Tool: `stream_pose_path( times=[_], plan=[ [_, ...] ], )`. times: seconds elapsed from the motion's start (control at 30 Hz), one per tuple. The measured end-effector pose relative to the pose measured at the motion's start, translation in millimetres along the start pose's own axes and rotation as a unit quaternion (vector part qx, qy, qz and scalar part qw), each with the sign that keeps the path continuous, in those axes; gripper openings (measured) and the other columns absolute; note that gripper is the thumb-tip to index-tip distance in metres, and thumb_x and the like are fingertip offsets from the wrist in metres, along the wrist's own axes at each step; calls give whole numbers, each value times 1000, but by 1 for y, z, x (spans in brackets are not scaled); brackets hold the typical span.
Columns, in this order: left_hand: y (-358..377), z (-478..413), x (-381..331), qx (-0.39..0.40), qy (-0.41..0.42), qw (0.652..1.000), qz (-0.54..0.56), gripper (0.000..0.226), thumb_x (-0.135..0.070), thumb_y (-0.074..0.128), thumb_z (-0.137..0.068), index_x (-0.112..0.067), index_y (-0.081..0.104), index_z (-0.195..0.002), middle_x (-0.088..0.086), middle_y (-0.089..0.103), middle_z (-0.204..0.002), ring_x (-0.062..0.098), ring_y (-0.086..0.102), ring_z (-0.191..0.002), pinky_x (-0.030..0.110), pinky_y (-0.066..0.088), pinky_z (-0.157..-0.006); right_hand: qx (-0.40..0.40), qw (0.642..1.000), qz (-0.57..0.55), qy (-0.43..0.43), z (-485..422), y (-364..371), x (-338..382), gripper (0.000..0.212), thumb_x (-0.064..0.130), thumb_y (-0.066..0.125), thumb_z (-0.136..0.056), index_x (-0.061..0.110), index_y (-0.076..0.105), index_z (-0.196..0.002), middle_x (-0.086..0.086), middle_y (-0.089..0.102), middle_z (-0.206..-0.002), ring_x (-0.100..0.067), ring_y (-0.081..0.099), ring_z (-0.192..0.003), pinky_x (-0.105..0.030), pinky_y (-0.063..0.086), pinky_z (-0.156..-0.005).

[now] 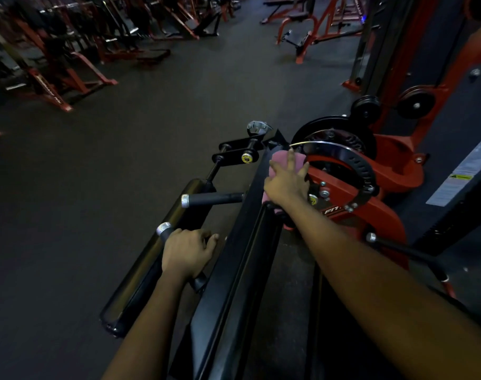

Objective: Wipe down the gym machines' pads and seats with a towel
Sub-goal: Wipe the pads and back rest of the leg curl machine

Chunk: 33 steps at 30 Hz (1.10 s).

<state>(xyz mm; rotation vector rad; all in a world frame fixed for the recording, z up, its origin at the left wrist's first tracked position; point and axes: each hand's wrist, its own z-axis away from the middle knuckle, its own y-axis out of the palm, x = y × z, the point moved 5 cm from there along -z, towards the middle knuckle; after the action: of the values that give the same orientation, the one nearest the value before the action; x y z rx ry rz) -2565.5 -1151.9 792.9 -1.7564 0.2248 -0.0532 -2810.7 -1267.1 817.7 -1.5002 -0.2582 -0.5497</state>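
Observation:
A long black pad (250, 242) of a red-and-black gym machine runs from the bottom centre up toward the middle. At its far end lies a pink towel (280, 159), and my right hand (286, 182) presses flat on it with fingers spread. My left hand (188, 250) grips a black handle with a chrome end cap (165, 229) on the pad's left side. A second black handle (212, 199) sticks out just beyond it.
A black roller pad (149, 259) lies left of the main pad. A chrome-rimmed selector disc (343, 165) on the red frame (382, 215) sits right of the towel. Red machines (58, 78) line the far left and back. Dark rubber floor (97, 174) spreads left.

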Motion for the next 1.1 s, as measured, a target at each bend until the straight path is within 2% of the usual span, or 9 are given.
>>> stream_pose_path(
  times=[0.27,0.37,0.47,0.53,0.67,0.8,0.93,1.03,1.1],
  plan=[
    [0,-7,-1,-4,-57,996,66,41,-47,54,-98,-26,47,-64,-8,48,-48,12,57,-54,31,29,-52,-44,997,-19,-65,84,26,-3,58,42,51,-96,41,38,-153,7,-10,-170,-44,-7,-153,-63,28,-117],
    [-10,-17,0,-84,-119,976,165,39,-40,54,-100,-20,54,-66,-5,53,-51,9,53,-52,33,40,-50,-29,998,-5,-58,52,19,-2,59,41,52,-96,41,38,-153,7,-9,-170,-44,-7,-153,-61,28,-116],
    [-14,-53,-17,-125,-61,983,121,29,-40,52,-98,-23,58,-75,-8,59,-71,17,54,-74,36,39,-64,-23,999,-7,-47,10,10,-7,58,40,52,-97,41,38,-153,7,-9,-170,-46,-7,-153,-62,29,-115],
    [-2,-87,-26,-70,-33,995,67,24,-44,50,-99,-25,61,-89,-7,62,-92,21,51,-96,38,36,-80,-11,999,-15,-43,-15,6,-12,56,39,52,-97,42,39,-151,7,-7,-170,-45,-5,-153,-63,28,-116],
    [38,-126,-33,87,-62,994,20,34,-48,30,-106,-25,52,-96,0,65,-110,26,54,-110,45,31,-96,10,998,-50,-45,-60,-6,-23,46,37,48,-97,41,46,-143,0,22,-164,-41,21,-145,-58,35,-110],
    [43,-129,-33,32,-76,996,-24,45,-52,19,-104,-26,53,-89,-4,66,-93,25,57,-96,47,33,-88,30,986,-157,-52,-89,-6,-43,33,39,49,-95,37,51,-128,-3,61,-129,-34,55,-117,-46,48,-97],
    [55,-131,-23,83,-51,995,-34,51,-59,7,-101,-31,48,-91,-13,51,-94,19,52,-105,49,30,-93,95,901,-417,-67,-104,8,-69,21,30,56,-90,26,74,-98,8,76,-107,-14,67,-109,-35,48,-103],
    [56,-135,-22,99,-52,993,-35,56,-62,1,-97,-33,49,-95,-14,51,-98,17,49,-110,49,26,-94,200,753,-627,4,-139,71,-102,23,16,67,-84,4,76,-102,-16,72,-119,-24,69,-115,-33,49,-106],
    [57,-136,-21,123,-59,990,-34,50,-60,7,-100,-33,50,-97,-13,52,-101,16,47,-113,49,23,-95,164,771,-611,73,-165,94,-136,16,9,71,-84,3,76,-97,-18,72,-111,-24,74,-99,-33,54,-99]
  ],
)
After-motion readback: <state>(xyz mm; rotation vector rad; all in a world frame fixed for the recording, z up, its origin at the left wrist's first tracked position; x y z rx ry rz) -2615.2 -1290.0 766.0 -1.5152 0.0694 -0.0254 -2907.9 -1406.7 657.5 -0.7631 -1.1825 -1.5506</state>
